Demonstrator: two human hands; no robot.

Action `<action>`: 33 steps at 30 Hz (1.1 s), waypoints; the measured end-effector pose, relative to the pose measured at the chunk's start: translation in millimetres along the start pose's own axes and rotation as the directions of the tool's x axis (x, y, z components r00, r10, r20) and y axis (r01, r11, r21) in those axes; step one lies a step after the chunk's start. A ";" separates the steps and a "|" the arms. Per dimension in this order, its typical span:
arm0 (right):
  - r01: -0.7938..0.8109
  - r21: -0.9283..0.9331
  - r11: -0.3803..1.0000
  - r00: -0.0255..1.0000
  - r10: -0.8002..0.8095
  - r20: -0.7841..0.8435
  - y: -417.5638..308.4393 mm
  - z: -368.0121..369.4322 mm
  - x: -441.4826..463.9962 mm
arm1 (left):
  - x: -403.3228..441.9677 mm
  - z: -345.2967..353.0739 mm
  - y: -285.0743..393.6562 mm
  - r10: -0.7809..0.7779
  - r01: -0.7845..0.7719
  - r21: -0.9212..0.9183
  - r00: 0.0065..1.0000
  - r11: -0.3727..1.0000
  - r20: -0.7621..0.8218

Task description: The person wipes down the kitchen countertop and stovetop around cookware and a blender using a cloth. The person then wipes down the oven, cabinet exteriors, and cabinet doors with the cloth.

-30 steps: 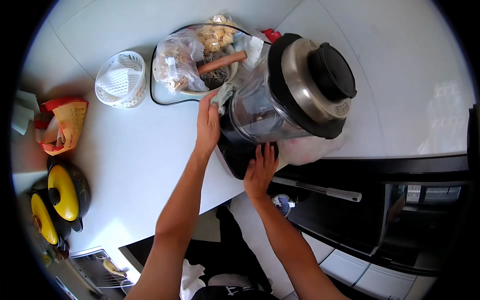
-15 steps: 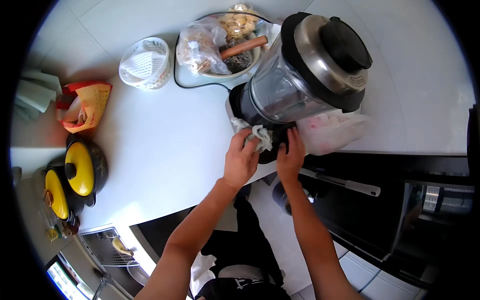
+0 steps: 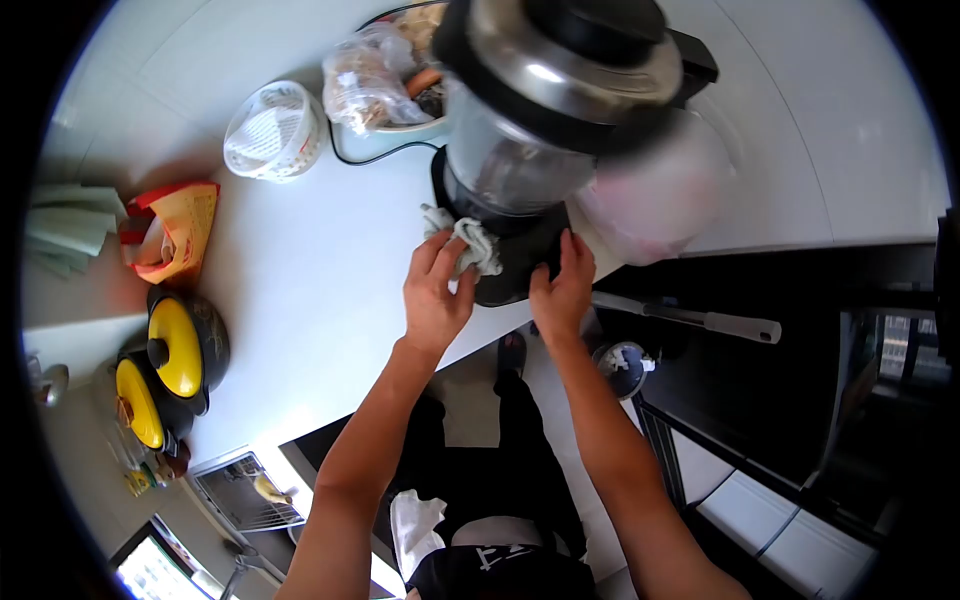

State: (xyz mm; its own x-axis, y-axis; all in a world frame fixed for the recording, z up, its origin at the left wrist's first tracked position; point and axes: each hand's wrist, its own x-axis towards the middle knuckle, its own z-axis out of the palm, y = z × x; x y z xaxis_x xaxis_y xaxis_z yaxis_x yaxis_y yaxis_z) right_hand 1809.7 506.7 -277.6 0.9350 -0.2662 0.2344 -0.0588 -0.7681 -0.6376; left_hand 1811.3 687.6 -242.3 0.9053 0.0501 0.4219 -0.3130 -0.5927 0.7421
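Note:
A blender with a clear jar [image 3: 515,165] and a steel-and-black lid stands on its black base [image 3: 528,250] near the counter's front edge. My left hand [image 3: 437,290] grips a crumpled pale cloth [image 3: 472,245] against the left front side of the base. On the base's right front corner rests my right hand [image 3: 562,285], its fingers bent around the edge and thumb on top, with part of its grip hidden. Behind and right of the blender sits a blurred plastic bag [image 3: 655,195] with pinkish contents.
A white basket [image 3: 277,130] and a bowl of bagged food [image 3: 370,80] stand at the back. Along the left are a red-and-yellow bag [image 3: 175,232] and two yellow-lidded pots [image 3: 175,348]. A pan handle [image 3: 700,320] extends over the black stove at right.
The blender now leans towards the upper left in view. The cloth has gone from the base's back left side to its front left, with my left hand on it. My right hand remains at the base.

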 end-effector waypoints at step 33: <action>0.060 0.531 0.846 0.966 -0.184 0.183 10.4 44.1 194.7 | -30.9 59.6 -2.0 -0.416 0.417 -0.009 0.908 0.909 0.055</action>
State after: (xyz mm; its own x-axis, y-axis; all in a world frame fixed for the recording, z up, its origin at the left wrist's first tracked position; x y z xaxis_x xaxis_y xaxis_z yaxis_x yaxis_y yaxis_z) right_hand 2006.6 472.6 -271.0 0.9778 -0.0090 0.2091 0.1922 -0.3565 -0.9143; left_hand 1801.0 639.3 -287.9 0.9677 0.2477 0.0460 0.0902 -0.5108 0.8550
